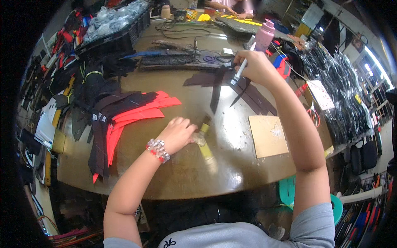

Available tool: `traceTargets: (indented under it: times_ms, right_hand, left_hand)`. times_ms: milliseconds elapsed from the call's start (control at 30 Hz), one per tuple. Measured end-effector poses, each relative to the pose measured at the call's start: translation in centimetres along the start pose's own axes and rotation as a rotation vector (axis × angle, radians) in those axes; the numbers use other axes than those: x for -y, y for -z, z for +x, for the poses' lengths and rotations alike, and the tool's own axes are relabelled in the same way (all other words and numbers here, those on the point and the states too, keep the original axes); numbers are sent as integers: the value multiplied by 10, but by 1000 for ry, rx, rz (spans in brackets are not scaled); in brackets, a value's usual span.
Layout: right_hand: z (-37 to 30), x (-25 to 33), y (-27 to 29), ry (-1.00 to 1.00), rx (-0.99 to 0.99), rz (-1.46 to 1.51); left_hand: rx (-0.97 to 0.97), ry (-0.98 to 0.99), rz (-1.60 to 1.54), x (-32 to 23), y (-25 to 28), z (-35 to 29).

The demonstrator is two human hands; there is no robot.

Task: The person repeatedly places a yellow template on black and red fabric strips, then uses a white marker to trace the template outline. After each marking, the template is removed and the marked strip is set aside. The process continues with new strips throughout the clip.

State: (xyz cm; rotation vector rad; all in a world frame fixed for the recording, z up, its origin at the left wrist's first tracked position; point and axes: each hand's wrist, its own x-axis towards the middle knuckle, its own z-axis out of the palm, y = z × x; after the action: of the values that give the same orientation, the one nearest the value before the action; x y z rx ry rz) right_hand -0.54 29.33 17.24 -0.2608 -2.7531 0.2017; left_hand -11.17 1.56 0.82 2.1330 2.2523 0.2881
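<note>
My right hand point(257, 68) is raised over the far right of the table, closed around a slim white pen-like tool point(242, 68). A dark fabric strip point(216, 93) hangs beside its fingertips, above other dark strips point(254, 97); whether the fingers also pinch it is unclear. My left hand point(178, 134), wearing a beaded bracelet point(157, 150), rests on the table with loosely bent, parted fingers. Its thumb lies against a short yellow-green strip point(205, 153) with a pale middle. Left of that hand, bright red pieces point(140, 115) fan out with black pieces point(99, 128).
A tan board point(269, 136) lies at the right. A pink bottle point(264, 35) stands beyond my right hand. Dark bundles point(91, 78) and a black crate point(120, 35) of plastic-wrapped goods sit at the left. Stacked plastic-wrapped items point(339, 87) line the right. Another person's arm point(223, 6) shows far ahead.
</note>
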Motion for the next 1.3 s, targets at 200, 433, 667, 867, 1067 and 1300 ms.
traceTargets:
  times_ms: [200,433,667,867,1067,1300]
  right_hand:
    - [-102,51,-17,-49,-63,60]
    - [-183,93,-79,-181,101,117]
    - [-145,98,-35,-89,-96,179]
    - [-204,111,-91,-105,-33,90]
    - [-210,124,-85,-173,-212,257]
    - [-88,102,-91,-135,-313,391]
  left_hand:
    - [-50,186,-315,-27,12,-97]
    - [-381,822,-920,-4,34,-182]
    - [-1189,559,-664,-1,80,-167]
    - [-1162,615,-614,-47,72,-149]
    - [-901,469,-679,-65,47,-95]
    - [-529,613,-1045,-60,1,-111]
